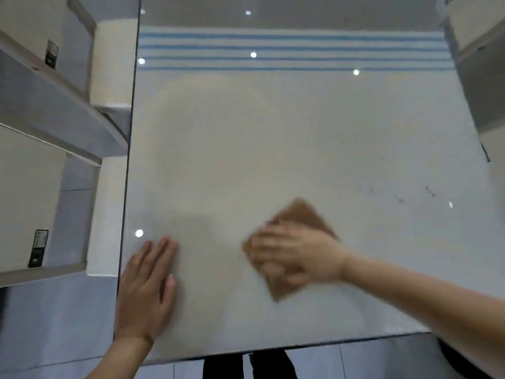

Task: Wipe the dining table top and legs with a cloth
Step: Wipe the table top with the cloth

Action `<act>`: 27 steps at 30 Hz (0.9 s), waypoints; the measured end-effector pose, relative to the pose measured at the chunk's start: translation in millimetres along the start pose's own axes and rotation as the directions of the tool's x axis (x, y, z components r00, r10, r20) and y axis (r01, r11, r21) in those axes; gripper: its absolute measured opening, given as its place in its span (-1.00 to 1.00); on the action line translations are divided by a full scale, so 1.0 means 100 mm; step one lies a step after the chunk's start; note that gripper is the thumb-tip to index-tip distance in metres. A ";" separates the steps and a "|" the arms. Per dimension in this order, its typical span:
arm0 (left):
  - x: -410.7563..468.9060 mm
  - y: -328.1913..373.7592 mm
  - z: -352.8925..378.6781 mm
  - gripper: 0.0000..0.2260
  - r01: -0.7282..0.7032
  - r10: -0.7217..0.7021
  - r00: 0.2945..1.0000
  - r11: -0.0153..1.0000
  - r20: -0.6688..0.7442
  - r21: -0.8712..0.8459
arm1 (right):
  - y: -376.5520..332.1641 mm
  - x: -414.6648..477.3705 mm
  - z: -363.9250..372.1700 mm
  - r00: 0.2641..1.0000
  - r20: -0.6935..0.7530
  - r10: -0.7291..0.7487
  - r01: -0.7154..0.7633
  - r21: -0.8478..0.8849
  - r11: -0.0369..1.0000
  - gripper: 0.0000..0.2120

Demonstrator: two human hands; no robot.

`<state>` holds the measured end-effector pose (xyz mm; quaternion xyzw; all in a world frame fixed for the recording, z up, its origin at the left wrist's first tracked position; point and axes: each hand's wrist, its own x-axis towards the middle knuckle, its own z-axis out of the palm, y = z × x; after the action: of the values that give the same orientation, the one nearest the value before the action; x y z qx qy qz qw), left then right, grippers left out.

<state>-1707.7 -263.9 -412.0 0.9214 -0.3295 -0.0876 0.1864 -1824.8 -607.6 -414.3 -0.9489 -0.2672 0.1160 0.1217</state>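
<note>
Two hands rest on the glossy tabletop (273, 132): the left hand (147, 285) lies flat, fingers straight, by the left edge; the right hand (295, 253), blurred, presses outstretched fingers onto a brown cloth (303, 212) right of centre.

Table top (273, 132) glossy, smooth, glass-like, reflecting lights; cloth (303, 214) brown, matt, soft fabric.

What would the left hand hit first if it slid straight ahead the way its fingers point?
Nothing that shows: the left hand lies flat on the table, with only bare top ahead as far as the blue stripes.
</note>
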 end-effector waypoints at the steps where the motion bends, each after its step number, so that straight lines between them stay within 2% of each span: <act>1: 0.00 0.00 0.00 -0.53 0.005 -0.005 1.000 1.000 0.000 0.003 | 0.31 0.15 -0.09 0.990 -0.089 0.105 -0.104 0.011 0.994 -0.36; 3: 0.00 0.01 0.00 -0.53 0.008 -0.008 1.000 1.000 0.003 0.015 | 0.92 0.41 -0.32 0.902 -0.230 0.367 -0.364 0.055 0.930 -0.39; 5: -0.01 0.01 -0.01 -0.52 0.020 -0.020 1.000 1.000 0.009 0.015 | 1.46 0.60 -0.56 0.737 -0.263 0.623 -0.623 0.095 0.777 -0.40; 7: 0.00 0.00 -0.01 -0.51 0.032 -0.032 0.999 0.999 0.012 0.010 | 1.85 0.71 -0.72 0.592 -0.262 0.762 -0.760 0.133 0.636 -0.41; 9: -0.01 0.01 0.01 -0.51 0.028 -0.028 1.000 1.000 0.008 0.011 | 2.00 0.74 -0.80 0.524 -0.262 0.811 -0.811 0.139 0.569 -0.40; 13: -0.01 0.01 0.02 -0.51 0.027 -0.027 1.000 1.000 0.000 0.016 | 1.64 0.76 -0.70 0.526 -0.250 0.813 -0.808 0.152 0.569 -0.45; 17: -0.01 0.04 -0.01 -0.50 0.021 -0.021 1.000 1.000 -0.016 0.018 | 0.47 0.39 -0.33 0.641 -0.244 0.728 -0.719 0.142 0.681 -0.43; 20: -0.01 0.06 -0.01 -0.50 0.021 -0.021 1.000 1.000 -0.015 0.006 | -0.45 -0.01 0.02 0.691 -0.242 0.681 -0.673 0.130 0.728 -0.41; 23: -0.02 0.06 -0.02 -0.49 0.031 -0.031 1.000 0.999 0.004 0.024 | -0.96 -0.30 0.23 0.697 -0.235 0.677 -0.671 0.117 0.732 -0.42; 27: 0.03 0.11 -0.09 -0.49 0.050 -0.051 0.998 0.998 0.020 0.046 | -1.03 -0.36 0.25 0.678 -0.244 0.694 -0.686 0.129 0.716 -0.42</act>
<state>-1709.6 -270.9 -399.2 0.9325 -0.3099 -0.0944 0.1596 -1910.6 -537.5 -402.6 -0.9840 0.1312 0.0242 0.1177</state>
